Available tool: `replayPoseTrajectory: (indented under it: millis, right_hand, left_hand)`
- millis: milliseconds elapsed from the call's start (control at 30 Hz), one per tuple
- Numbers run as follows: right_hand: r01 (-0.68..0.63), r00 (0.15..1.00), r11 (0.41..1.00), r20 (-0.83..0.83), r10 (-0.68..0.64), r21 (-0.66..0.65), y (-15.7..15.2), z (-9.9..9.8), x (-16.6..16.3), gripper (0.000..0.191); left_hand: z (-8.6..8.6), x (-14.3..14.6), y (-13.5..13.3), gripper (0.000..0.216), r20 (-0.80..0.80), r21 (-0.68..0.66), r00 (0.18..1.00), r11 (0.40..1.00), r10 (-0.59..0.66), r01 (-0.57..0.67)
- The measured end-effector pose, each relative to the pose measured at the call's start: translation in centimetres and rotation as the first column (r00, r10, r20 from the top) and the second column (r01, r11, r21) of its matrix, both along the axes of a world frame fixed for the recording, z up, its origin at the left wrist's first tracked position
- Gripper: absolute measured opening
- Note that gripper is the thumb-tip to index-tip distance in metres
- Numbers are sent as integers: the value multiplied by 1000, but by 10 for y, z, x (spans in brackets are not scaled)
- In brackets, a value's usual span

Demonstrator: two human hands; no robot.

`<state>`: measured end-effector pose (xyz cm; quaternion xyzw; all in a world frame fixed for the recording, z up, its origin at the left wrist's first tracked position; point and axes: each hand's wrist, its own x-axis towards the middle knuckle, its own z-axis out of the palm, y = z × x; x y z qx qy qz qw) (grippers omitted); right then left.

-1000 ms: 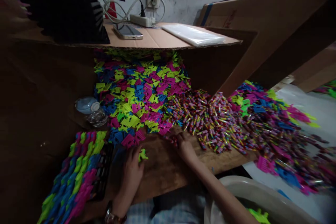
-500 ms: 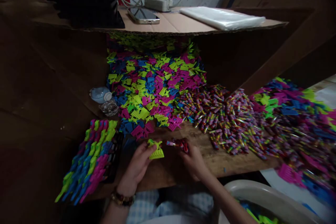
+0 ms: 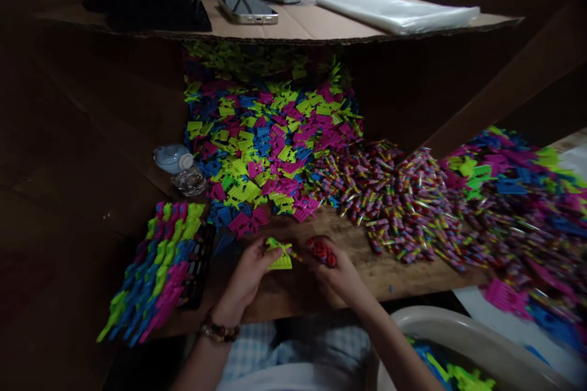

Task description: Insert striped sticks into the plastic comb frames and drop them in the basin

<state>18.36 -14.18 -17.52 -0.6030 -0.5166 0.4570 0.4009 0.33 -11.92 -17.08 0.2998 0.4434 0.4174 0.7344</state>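
Note:
My left hand pinches a yellow-green plastic comb-like piece between thumb and fingers, teeth downward. Facing it, my right hand is closed around several small printed tubes with red ends. One tube's tip points toward the plastic piece; whether they touch I cannot tell. Beyond my hands lies a heap of pink, blue and yellow-green comb-like pieces. Right of that heap spreads a pile of the same small tubes.
Rows of coloured pieces stand in a black rack at left, near a clear plastic bottle. A cardboard shelf overhangs the heap, bearing a phone and plastic sheets. At lower right sits a pale tub.
My right hand has brought a tube leftward, nearer the yellow-green piece, and its red-ended bundle shows more. My left thumb has shifted over the piece. The view has tilted slightly down.

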Motion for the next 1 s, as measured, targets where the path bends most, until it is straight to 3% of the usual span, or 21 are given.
replayPoseTrajectory:
  millis: [133,300,400,500,667,1000]
  right_hand:
    - [-21,968,990,-252,-15,-141,-2,3,-16,28]
    - [39,936,976,-333,-110,-213,-6,8,-8,30]
    - [-70,906,951,-419,-66,-300,-13,17,-5,30]
    - [-167,847,919,-529,-52,-358,-21,25,-6,30]
    - [-198,807,915,-589,-51,-350,-26,30,-3,31]
    - [-403,627,830,-777,-58,-387,-28,22,8,37]
  left_hand:
    - [1,2,-1,32,-47,30,999,999,13,-12]
    - [-2,-5,0,36,-81,6,990,993,115,-115]
    - [3,-9,-3,44,-7,-77,992,989,127,-128]
    - [12,-7,-8,45,78,-129,995,990,64,-54]
    - [24,-2,-14,41,138,-201,990,977,-41,68]
    - [33,0,-19,42,197,-306,970,931,-144,201]
